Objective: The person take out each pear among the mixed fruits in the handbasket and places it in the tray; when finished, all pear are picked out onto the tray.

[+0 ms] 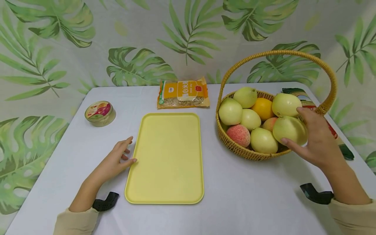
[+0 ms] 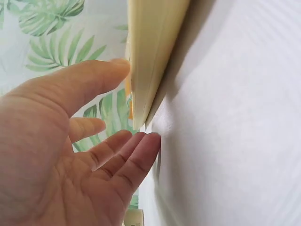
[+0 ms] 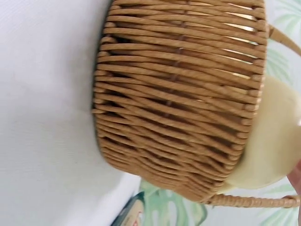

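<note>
Over the right front of a wicker basket [image 1: 255,156], my right hand [image 1: 323,143] spans a round pale green fruit [image 1: 289,130], thumb at its front and index finger along its top. The other fingers are hidden behind it. In the right wrist view this fruit [image 3: 270,136] stands above the woven rim, a fingertip against it at the frame's edge. My left hand [image 1: 113,160] is at the left edge of a yellow tray [image 1: 167,156], fingers loosely spread and holding nothing. The left wrist view has the thumb at the tray's side [image 2: 153,52] and other fingertips by the tablecloth.
The basket's tall handle [image 1: 279,52] arches over several pale green fruits, an orange [image 1: 262,109] and a reddish peach [image 1: 238,135]. A yellow food packet [image 1: 183,94] lies behind the tray, a round tin [image 1: 100,113] at left. A dark green and red packet [image 1: 337,137] lies right of the basket.
</note>
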`<action>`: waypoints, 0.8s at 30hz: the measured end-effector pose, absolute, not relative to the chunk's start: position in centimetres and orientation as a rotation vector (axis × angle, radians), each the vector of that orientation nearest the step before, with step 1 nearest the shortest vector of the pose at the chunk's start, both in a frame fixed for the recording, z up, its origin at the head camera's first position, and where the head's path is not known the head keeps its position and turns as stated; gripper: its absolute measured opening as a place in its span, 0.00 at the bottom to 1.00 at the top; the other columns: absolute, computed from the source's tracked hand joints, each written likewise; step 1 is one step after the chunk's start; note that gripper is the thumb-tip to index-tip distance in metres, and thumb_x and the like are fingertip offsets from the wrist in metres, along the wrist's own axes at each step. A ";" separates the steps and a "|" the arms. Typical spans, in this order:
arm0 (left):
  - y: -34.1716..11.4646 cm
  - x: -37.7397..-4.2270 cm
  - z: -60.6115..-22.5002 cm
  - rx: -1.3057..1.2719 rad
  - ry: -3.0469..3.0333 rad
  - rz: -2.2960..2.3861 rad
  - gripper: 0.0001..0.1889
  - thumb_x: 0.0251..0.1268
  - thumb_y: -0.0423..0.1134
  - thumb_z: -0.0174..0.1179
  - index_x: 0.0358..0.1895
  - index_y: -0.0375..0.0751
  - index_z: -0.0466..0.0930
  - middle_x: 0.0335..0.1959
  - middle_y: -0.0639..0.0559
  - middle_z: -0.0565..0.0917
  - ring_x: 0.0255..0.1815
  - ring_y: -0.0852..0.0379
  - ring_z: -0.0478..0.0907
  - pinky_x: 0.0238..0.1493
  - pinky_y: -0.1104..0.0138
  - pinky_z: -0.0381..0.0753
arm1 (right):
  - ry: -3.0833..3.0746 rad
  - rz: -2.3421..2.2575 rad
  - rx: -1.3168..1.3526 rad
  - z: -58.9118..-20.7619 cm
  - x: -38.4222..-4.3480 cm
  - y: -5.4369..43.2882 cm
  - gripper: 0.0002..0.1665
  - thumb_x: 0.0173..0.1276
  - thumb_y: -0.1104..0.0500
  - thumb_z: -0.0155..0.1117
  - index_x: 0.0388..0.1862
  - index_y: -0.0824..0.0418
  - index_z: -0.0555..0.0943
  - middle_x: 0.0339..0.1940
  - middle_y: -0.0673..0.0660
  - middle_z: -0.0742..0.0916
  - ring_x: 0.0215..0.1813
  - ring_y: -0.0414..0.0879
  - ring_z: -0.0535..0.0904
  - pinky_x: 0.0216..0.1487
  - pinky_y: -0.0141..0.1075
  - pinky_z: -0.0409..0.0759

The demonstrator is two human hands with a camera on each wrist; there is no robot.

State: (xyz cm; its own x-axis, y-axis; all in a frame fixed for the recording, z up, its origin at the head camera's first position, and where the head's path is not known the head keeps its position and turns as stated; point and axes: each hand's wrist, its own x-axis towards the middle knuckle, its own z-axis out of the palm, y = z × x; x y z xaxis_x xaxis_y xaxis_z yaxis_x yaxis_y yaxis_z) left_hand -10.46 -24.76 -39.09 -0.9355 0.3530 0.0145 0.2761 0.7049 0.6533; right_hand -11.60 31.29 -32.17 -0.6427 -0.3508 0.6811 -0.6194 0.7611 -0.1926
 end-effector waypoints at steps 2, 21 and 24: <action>-24.9 -10.5 -39.3 0.527 2.780 1.076 0.39 0.58 0.40 0.60 0.69 0.37 0.48 0.58 0.39 0.61 0.45 0.49 0.69 0.41 0.58 0.73 | -2.345 0.544 0.704 -32.4 -11.7 31.5 0.56 0.53 0.26 0.49 0.60 0.74 0.61 0.53 0.74 0.69 0.52 0.69 0.62 0.62 0.48 0.52; -25.8 -10.7 -40.7 0.577 2.425 1.534 0.35 0.59 0.29 0.57 0.68 0.32 0.49 0.56 0.37 0.61 0.41 0.57 0.68 0.38 0.75 0.72 | -2.595 0.642 0.471 -33.0 -11.2 31.6 0.49 0.53 0.41 0.65 0.66 0.65 0.57 0.56 0.73 0.68 0.53 0.69 0.61 0.54 0.59 0.56; -25.9 -10.8 -40.8 0.585 2.411 1.540 0.34 0.60 0.27 0.55 0.68 0.31 0.50 0.56 0.37 0.61 0.40 0.57 0.68 0.37 0.75 0.72 | -2.654 0.643 0.416 -32.8 -11.2 31.3 0.48 0.52 0.50 0.68 0.66 0.66 0.57 0.53 0.75 0.69 0.51 0.70 0.62 0.48 0.60 0.57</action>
State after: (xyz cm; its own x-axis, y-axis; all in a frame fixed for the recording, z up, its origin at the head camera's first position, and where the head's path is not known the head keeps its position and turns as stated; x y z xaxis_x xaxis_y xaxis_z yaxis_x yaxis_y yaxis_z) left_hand -10.78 -25.87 -40.76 -0.8963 0.4427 0.0272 0.2107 0.3709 0.9044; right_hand -11.17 31.28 -32.75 -0.8850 -0.1929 0.4237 -0.3654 0.8518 -0.3754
